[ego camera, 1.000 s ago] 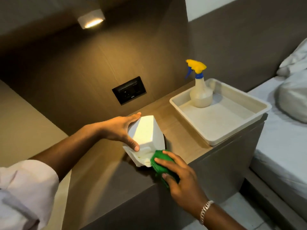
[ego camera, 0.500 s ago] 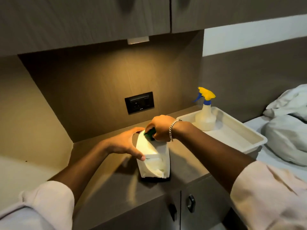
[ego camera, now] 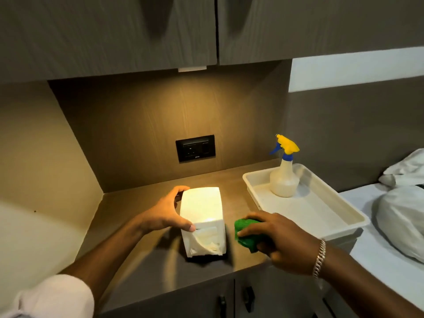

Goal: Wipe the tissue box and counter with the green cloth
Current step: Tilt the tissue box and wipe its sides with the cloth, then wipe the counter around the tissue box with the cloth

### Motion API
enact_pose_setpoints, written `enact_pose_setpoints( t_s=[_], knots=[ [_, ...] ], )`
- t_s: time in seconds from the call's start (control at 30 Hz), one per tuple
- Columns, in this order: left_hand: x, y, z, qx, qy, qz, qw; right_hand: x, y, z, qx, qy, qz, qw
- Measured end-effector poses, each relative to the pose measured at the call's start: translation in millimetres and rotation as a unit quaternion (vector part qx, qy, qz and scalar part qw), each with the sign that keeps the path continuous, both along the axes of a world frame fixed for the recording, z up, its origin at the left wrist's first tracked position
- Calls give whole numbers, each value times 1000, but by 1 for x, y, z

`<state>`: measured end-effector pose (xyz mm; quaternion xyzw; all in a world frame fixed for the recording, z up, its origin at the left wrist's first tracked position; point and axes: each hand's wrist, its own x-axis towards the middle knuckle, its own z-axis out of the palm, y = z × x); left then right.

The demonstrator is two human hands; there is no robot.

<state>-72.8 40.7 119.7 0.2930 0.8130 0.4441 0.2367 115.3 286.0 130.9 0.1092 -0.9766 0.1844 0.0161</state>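
A white tissue box (ego camera: pixel 202 210) stands upright on the brown counter (ego camera: pixel 128 255), its tissue slot facing me. My left hand (ego camera: pixel 165 214) grips the box's left side, thumb on its front edge. My right hand (ego camera: pixel 277 237) is closed on a crumpled green cloth (ego camera: pixel 246 232), held just right of the box near the counter surface. There is a small gap between cloth and box.
A white tray (ego camera: pixel 325 216) sits on the counter's right end with a spray bottle (ego camera: pixel 284 175), yellow and blue head, standing in it. A black wall socket (ego camera: pixel 195 148) is behind. Cabinets hang overhead; cabinet doors below. Bedding (ego camera: pixel 403 214) lies at right.
My right hand has come off the top of the box and down to its right side with the cloth. The box now stands squarely on the counter; the camera view pulled back.
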Motion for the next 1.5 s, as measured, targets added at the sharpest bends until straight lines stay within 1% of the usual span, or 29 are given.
enact_pose_setpoints(
  t_s=[0.1, 0.17, 0.2, 0.23, 0.3, 0.33, 0.4, 0.43, 0.5, 0.57, 0.63, 0.73, 0.83, 0.93, 1.0, 1.07, 1.13, 1.17, 1.2, 1.27, 1.33, 1.43, 1.47, 1.5],
  knots=[
    [28, 11, -12, 49, 11, 117, 992, 9, 23, -18, -148, 41, -6, 988],
    [41, 22, -23, 52, 35, 213, 975, 9, 27, -30, -219, 63, -6, 974],
    [47, 30, -27, 46, 58, 268, 961, 8, 27, -36, -253, 69, -7, 965],
    [54, 40, -29, 34, 86, 324, 942, 6, 27, -41, -284, 74, -8, 956],
    [68, 65, -30, 3, 136, 432, 892, 0, 25, -54, -323, 78, -17, 943],
    [74, 79, -28, -13, 143, 480, 865, -4, 23, -61, -335, 80, -27, 939],
    [83, 104, -20, -39, 133, 559, 818, -10, 18, -75, -362, 87, -39, 927],
    [83, 113, -17, -49, 121, 583, 802, -13, 15, -81, -376, 91, -47, 921],
    [80, 125, -13, -75, 102, 608, 784, -20, 6, -93, -398, 98, -72, 909],
    [75, 131, -11, -108, 99, 610, 779, -24, -3, -101, -417, 100, -87, 899],
    [68, 131, -9, -137, 92, 597, 785, -28, -12, -106, -433, 108, -98, 890],
    [59, 127, -3, -184, 77, 564, 801, -35, -23, -110, -452, 110, -122, 877],
    [52, 120, 1, -245, 74, 511, 821, -42, -32, -109, -468, 119, -146, 863],
    [37, 101, 10, -316, 71, 417, 849, -49, -41, -107, -484, 144, -172, 846],
    [23, 84, 22, -382, 122, 328, 855, -53, -51, -109, -489, 161, -194, 835],
    [3, 71, 32, -411, 225, 205, 860, -57, -64, -113, -493, 189, -223, 820],
    [-19, 66, 38, -382, 324, 10, 865, -59, -81, -113, -491, 218, -257, 803],
    [-31, 65, 38, -357, 352, -85, 861, -61, -88, -112, -489, 231, -271, 796],
    [-43, 65, 35, -335, 369, -167, 851, -63, -97, -111, -486, 248, -288, 787],
    [-66, 63, 26, -291, 396, -276, 826, -70, -114, -107, -480, 284, -322, 765],
    [-79, 65, 18, -242, 418, -335, 809, -80, -128, -102, -466, 312, -358, 747],
    [-86, 69, 12, -189, 418, -380, 803, -98, -158, -99, -445, 326, -406, 728],
    [-88, 69, 11, -180, 418, -384, 803, -102, -171, -100, -439, 324, -410, 731],
    [-89, 70, 10, -172, 421, -383, 804, -103, -182, -102, -423, 321, -406, 744]
  ],
)
